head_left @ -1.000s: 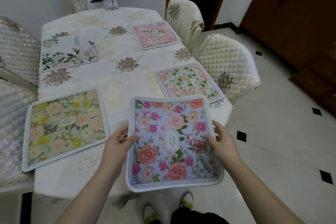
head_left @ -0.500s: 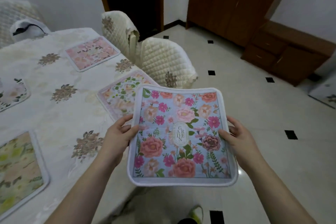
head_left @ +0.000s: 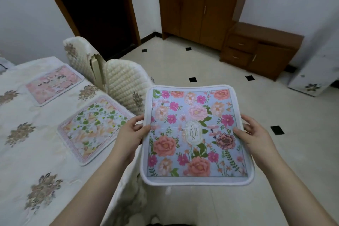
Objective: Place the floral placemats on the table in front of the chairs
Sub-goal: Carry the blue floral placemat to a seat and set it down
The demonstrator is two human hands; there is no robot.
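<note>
A blue floral placemat [head_left: 196,134] with pink and coral flowers and a white border hangs in the air over the tiled floor, right of the table. My left hand [head_left: 131,134] grips its left edge, thumb on top. My right hand [head_left: 254,135] grips its right edge the same way. On the table [head_left: 27,152], covered by a cream embroidered cloth, lie a green-and-peach placemat [head_left: 93,126] and, farther back, a pink placemat [head_left: 54,83]. Each lies in front of a quilted cream chair: the near chair [head_left: 124,86] and the far chair [head_left: 80,57].
A wooden wardrobe [head_left: 200,5] and a low wooden drawer cabinet [head_left: 260,51] stand along the back wall. A dark doorway [head_left: 95,9] opens behind the chairs. A white floral box [head_left: 311,80] sits at the far right. Cream floor tiles with small black squares lie underneath.
The view has swung right, away from the table. Both hands have carried the blue placement off the table's end and out over the floor, keeping their grip.
</note>
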